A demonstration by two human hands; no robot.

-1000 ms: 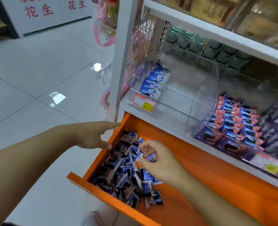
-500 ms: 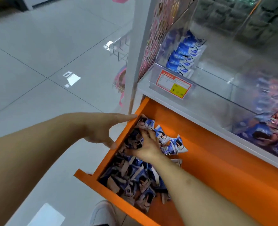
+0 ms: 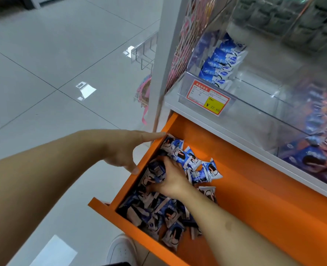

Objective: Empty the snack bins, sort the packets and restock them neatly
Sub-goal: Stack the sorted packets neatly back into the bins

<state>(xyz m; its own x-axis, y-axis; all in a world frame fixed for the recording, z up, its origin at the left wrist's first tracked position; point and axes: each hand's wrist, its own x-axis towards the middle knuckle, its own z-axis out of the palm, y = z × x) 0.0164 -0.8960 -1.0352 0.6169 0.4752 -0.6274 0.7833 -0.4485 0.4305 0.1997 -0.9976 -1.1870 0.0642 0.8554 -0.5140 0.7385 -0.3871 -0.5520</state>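
Head view: sorting job, packets dumped in the orange drawer (image 3: 254, 189)
Left hand (image 3: 128, 150): fingers straight, steadying the drawer's side wall
Right hand (image 3: 173, 178): fingers curled, gathering blue packets (image 3: 197, 166) together

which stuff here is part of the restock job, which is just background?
Job:
- loose blue packets piled in the orange drawer
- right hand gripping packets in the pile
- left hand open against the drawer's left wall
- clear bin above, a row of blue packets stood in it

Background:
- price tag
- wire rack
- neighbouring bin's packets
- white shoe
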